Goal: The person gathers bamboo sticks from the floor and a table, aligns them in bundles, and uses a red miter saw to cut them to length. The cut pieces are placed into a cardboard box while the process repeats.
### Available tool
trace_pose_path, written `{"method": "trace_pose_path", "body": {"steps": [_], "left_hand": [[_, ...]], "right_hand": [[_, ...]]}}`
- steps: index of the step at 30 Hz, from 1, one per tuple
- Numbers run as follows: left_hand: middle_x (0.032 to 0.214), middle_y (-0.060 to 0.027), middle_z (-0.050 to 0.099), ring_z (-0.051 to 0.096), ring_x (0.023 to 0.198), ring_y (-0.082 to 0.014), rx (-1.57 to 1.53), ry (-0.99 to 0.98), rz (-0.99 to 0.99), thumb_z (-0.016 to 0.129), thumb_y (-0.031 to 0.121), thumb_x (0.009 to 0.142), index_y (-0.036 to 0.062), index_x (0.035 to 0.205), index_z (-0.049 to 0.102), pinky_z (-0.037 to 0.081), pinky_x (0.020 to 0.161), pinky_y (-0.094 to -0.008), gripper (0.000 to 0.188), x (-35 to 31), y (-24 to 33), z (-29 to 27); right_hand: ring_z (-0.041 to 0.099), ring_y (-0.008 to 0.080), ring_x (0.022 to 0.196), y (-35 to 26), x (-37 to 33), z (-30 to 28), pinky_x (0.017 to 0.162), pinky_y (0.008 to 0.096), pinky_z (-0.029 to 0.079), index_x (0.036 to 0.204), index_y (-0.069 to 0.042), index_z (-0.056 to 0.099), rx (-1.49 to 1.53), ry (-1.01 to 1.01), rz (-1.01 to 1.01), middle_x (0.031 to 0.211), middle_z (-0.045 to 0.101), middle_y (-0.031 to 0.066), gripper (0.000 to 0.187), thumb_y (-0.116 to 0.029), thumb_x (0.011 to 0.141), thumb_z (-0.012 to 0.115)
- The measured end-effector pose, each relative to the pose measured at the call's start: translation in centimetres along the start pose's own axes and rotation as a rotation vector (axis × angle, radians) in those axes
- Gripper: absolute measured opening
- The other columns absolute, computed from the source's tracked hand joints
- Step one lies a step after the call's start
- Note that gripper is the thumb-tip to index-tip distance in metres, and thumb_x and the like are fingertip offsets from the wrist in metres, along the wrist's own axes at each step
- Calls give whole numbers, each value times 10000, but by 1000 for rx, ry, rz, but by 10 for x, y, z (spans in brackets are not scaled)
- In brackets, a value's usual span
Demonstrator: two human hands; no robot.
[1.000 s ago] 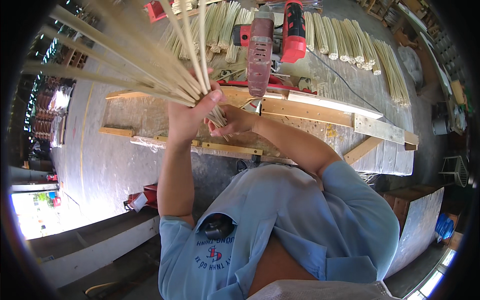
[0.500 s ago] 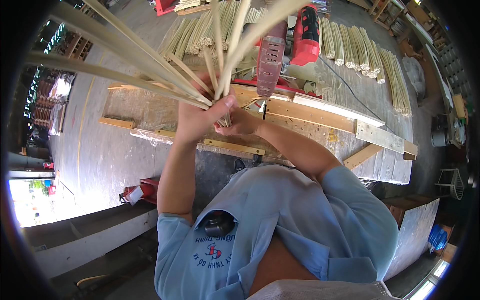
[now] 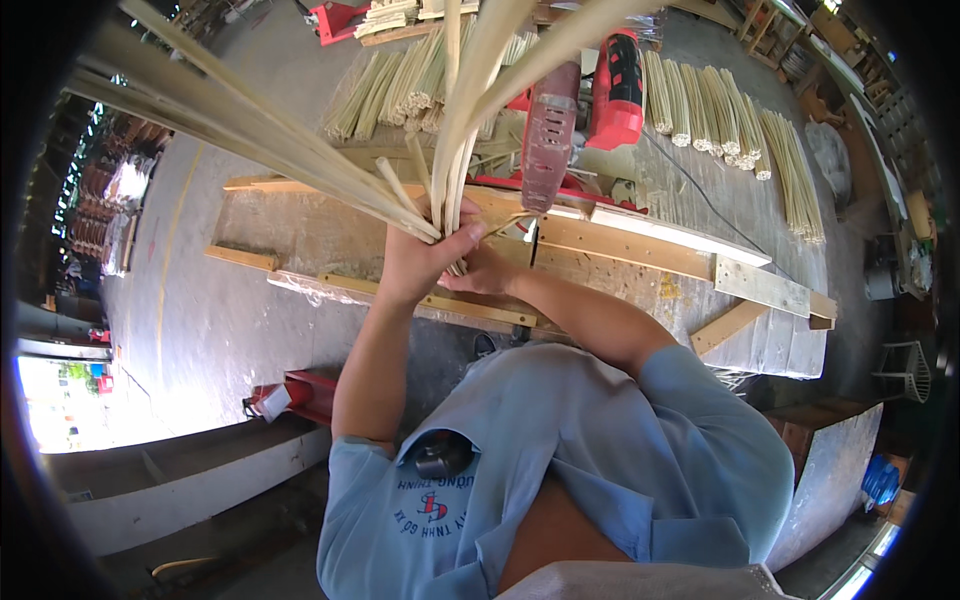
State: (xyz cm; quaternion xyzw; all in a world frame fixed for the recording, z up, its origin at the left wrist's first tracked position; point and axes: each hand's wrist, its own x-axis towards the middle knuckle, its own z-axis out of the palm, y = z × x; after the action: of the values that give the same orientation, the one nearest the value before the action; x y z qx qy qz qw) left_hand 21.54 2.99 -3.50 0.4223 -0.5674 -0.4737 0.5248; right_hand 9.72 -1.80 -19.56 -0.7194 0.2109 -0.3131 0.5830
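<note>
Rightward, my left hand (image 3: 425,258) had shifted | it gripped fanned sticks (image 3: 385,207) over the bench (image 3: 310,225), left of the power tool (image 3: 551,125) | right hand (image 3: 487,272) lay at near ends, grip unclear | even ends, steady pressure suited this hold, I judged

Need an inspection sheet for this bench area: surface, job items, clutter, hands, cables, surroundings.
Surface: scuffed wood-topped workbench, wooden battens along its near edge.
Job items: pale cane-like rods in hand, fanned upward; red miter saw beyond; rod bundles laid out to both sides of it.
Clutter: loose pale pieces left of the saw, too indistinct to identify.
Hands: left hand grips the rods; right hand at their lower ends, grip partly hidden.
Cables: one dark cable right of the saw; plug not visible.
Surroundings: concrete floor, white chair frame at right.
</note>
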Motion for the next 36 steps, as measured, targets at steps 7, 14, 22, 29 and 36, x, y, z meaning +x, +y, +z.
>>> {"method": "trace_pose_path", "body": {"steps": [7, 14, 22, 29, 36], "left_hand": [[810, -78, 665, 657, 699, -158, -89, 1, -45, 692, 17, 880, -29, 1018, 631, 544, 639, -286, 157, -1, -20, -4], [683, -23, 561, 501, 572, -96, -17, 226, -14, 660, 12, 901, -3, 925, 585, 399, 523, -269, 80, 6, -30, -4], [627, 12, 425, 380, 531, -102, -583, 594, 106, 585, 71, 946, 58, 759, 489, 309, 494, -277, 210, 5, -27, -37], [660, -5, 393, 399, 618, -144, -930, 671, -97, 516, 209, 1022, 79, 817, 476, 389, 634, -342, 246, -8, -89, -40], [932, -130, 656, 614, 947, -233, -279, 37, -868, 583, 359, 1019, 36, 1060, 597, 475, 857, -405, 326, -58, -141, -11]], "right_hand": [[654, 187, 831, 15, -4, -1, 788, 352, 512, 937, -94, 666, -28, -59, 100, 863, 680, 47, 179, -226, 840, 738], [642, 196, 745, 20, 1, 23, 730, 365, 510, 873, -85, 672, 74, 79, 171, 775, 670, 51, 156, -233, 836, 706], [676, 384, 842, -10, -8, 6, 749, 441, 532, 978, -58, 682, -258, 182, 85, 862, 707, 186, 255, -254, 818, 708], [692, 434, 874, -31, -58, -27, 769, 511, 551, 994, -39, 682, -787, 131, 465, 874, 700, 246, 305, -258, 785, 718], [713, 395, 935, -70, -122, -69, 830, 491, 568, 965, -26, 745, -980, -34, 762, 938, 731, 213, 295, -248, 778, 693]]}}
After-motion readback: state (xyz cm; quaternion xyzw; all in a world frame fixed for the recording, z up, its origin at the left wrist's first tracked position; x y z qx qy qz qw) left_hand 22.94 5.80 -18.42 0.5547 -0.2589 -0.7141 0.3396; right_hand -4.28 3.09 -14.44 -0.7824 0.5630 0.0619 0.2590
